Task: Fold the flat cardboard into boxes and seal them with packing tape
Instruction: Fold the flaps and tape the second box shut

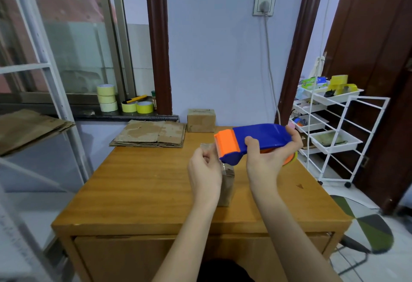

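Above the wooden bench (pixel 138 183), the right hand (pixel 270 154) grips a blue and orange tape gun (pixel 252 140), fingers curled under its body and thumb on the near side, holding it level with the serrated orange end pointing left. The left hand (pixel 204 170) sits just beside that end, its grip closed in a pinch on a brownish strip of tape (pixel 206 147) that shows just above the knuckles; the strip's run to the cutter is hard to make out. Below and between the hands a small cardboard box (pixel 227 183) stands on the bench, much of it hidden behind the left hand and wrist, so its flaps cannot be judged. At the far edge of the bench lies a stack of flat cardboard (pixel 151 134), and just right of it a folded box (pixel 201 120) stands against the wall. Tape rolls (pixel 107 98) line the windowsill at left. A white cart (pixel 330 123) stands to the right, its contents too small to tell.
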A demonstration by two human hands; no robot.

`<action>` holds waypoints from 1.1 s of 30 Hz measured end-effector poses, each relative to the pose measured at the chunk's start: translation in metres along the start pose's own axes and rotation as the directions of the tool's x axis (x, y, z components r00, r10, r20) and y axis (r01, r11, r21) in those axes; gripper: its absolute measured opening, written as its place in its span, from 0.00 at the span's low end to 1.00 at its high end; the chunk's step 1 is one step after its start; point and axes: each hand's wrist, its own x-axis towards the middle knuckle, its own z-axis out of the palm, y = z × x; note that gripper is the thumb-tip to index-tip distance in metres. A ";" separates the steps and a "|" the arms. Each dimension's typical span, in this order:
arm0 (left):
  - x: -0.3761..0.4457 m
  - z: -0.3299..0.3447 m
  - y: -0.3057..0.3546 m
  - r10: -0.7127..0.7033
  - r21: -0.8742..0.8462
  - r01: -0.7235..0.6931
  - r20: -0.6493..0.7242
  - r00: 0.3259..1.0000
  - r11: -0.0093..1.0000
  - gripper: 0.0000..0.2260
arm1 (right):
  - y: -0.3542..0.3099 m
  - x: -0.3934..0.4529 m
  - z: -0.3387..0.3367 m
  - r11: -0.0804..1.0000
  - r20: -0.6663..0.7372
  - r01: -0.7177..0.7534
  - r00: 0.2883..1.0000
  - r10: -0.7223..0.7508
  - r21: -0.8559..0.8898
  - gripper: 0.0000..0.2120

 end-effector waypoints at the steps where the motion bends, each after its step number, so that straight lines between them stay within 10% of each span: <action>1: 0.000 0.000 0.002 0.002 0.008 -0.002 0.006 1.000 1.000 0.17 | 0.001 0.001 -0.001 1.000 -0.023 -0.004 1.000 0.004 0.004 0.34; 24: 0.005 -0.034 -0.010 -0.109 -0.081 0.116 0.082 0.991 0.990 0.18 | 0.004 -0.005 -0.021 0.997 0.081 -0.029 0.996 0.034 -0.067 0.33; 33: -0.002 -0.035 -0.009 0.144 0.075 -0.139 -0.074 0.987 0.987 0.18 | 0.011 -0.018 -0.019 0.999 0.049 -0.021 0.999 0.022 -0.028 0.35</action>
